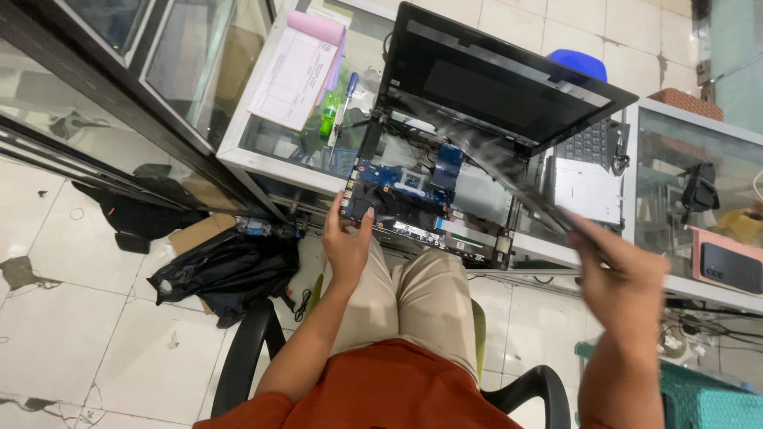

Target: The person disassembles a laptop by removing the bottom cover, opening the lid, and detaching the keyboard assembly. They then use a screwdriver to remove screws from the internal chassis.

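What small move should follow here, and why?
Probably draw the dark panel clear toward the right: the right hand grips its near end, motion-blurred, across the opened laptop, while the left hand holds the laptop's front left corner steady.

You have the opened laptop's blue circuit board (401, 184) before you, under a black rectangular lid panel (493, 79). Far left lie a pink-edged white paper pad (298, 67) and a green-handled screwdriver (328, 113). Your trousers (413, 306) are plain beige, your shirt (389, 393) rust-orange.
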